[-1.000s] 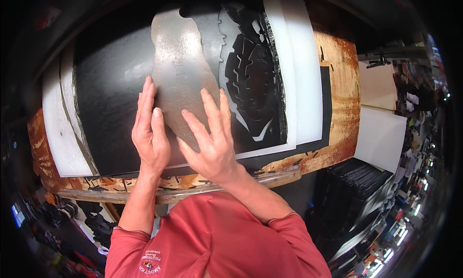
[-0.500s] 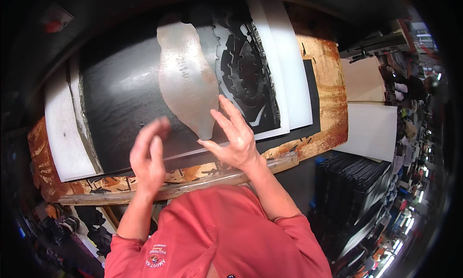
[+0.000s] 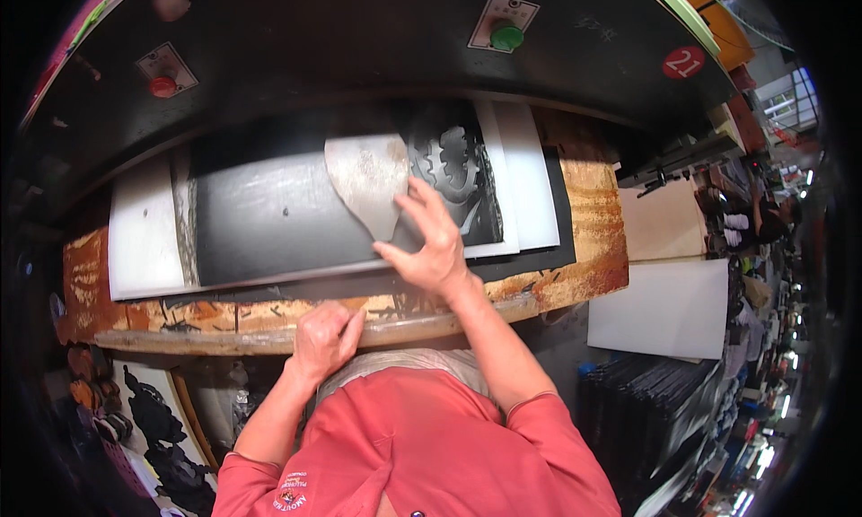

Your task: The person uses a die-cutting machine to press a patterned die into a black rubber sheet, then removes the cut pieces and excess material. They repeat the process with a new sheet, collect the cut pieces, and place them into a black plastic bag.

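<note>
- While R hand [image 3: 437,243], thumb & fingers apart, touches 1 grey plate [image 3: 366,169], L hand [image 3: 325,339] is balled up nr 1 wooden rail [image 3: 180,341]
- 1 red btn [image 3: 162,87]
- 1 green btn [image 3: 506,38]

A black machine housing [image 3: 359,46] spans the far side of the desk [image 3: 597,221], bearing a red button [image 3: 162,87] to the left, a green button [image 3: 506,38] on a pale plate, and a round red label [image 3: 684,63] at the right. The desk is worn brown and ochre, with a wooden rail [image 3: 206,341] along its near edge. Beyond, the cluttered room curves away into darkness, lit by white strip lights [image 3: 765,461]; a paned, window-like brightness [image 3: 790,95] shows at upper right.
</note>
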### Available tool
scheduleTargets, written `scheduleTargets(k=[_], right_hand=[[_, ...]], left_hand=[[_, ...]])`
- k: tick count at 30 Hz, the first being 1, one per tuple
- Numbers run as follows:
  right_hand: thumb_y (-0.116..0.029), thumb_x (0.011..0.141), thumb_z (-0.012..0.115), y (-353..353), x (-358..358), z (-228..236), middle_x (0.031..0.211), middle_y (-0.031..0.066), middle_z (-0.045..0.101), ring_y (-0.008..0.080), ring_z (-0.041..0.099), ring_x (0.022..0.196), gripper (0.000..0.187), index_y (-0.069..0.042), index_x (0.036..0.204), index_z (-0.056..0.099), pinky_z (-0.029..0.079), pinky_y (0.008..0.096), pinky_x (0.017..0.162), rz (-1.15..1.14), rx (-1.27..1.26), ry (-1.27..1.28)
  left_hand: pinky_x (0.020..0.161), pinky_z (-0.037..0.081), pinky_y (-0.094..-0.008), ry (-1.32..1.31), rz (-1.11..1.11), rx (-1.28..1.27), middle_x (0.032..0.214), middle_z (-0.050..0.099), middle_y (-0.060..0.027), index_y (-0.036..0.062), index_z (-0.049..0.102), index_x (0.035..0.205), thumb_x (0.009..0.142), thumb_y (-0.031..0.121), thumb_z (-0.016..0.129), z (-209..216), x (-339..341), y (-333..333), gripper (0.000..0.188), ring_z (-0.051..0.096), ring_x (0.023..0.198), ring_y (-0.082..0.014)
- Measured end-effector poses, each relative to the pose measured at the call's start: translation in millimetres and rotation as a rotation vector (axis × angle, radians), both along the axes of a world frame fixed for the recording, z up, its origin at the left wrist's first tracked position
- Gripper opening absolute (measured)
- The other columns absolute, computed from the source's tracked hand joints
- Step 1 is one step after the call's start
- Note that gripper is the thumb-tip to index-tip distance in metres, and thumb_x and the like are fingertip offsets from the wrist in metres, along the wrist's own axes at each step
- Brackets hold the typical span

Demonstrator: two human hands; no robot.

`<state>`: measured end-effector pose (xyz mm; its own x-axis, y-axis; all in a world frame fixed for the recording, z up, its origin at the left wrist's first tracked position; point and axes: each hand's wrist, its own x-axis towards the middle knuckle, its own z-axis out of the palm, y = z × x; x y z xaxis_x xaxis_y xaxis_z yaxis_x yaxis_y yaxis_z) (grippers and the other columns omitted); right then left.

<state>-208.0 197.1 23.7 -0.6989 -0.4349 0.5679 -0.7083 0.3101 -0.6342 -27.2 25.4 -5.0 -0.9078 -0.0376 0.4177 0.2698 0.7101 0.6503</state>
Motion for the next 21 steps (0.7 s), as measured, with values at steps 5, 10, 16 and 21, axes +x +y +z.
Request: scheduleTargets(k=[5,10,16,21], right_hand=[[-0.012,0.092,0.078,31.8,-22.9,54.4,0.102,0.0093,0.068,0.0206,0.064,0.091,0.020,-0.001,0.106,0.068,0.054,0.0339,0.081,-0.154,-0.207,0.062],[-0.010,0.101,0.066,57.0,-60.3,119.9,0.088,0.0157,0.066,0.0297,0.065,0.077,0.013,0.000,0.093,0.063,0.052,0.0381,0.070,-0.215,-0.203,0.336],[-0.009,0.098,0.069,100.3,5.0,58.6,0.081,0.0163,0.066,0.0334,0.064,0.071,0.014,0.000,0.089,0.064,0.052,0.0419,0.068,-0.257,-0.156,0.219],[-0.018,0.096,0.072,113.2,66.3,-23.6,0.077,0.0137,0.069,0.0335,0.068,0.070,0.022,-0.003,0.080,0.068,0.053,0.0425,0.065,-0.378,0.092,-0.041]], left_hand=[[0.057,0.048,-0.0457,0.057,0.123,-0.089,0.069,0.060,-0.0161,0.0024,0.060,0.075,0.090,0.007,0.076,-5.9,2.4,-3.5,0.023,0.061,0.063,-0.0373],[0.060,0.051,-0.0454,0.090,0.256,-0.130,0.072,0.063,-0.0165,0.0027,0.061,0.075,0.093,0.012,0.075,-5.1,1.9,5.2,0.024,0.065,0.066,-0.0385],[0.064,0.053,-0.0493,-0.025,0.308,-0.109,0.076,0.066,-0.0204,0.0013,0.062,0.076,0.098,0.022,0.071,2.6,4.5,12.5,0.031,0.067,0.073,-0.0430],[0.063,0.051,-0.0473,0.051,0.283,-0.116,0.075,0.065,-0.0215,-0.0002,0.063,0.075,0.098,0.020,0.070,1.2,2.1,13.0,0.031,0.066,0.070,-0.0421]])
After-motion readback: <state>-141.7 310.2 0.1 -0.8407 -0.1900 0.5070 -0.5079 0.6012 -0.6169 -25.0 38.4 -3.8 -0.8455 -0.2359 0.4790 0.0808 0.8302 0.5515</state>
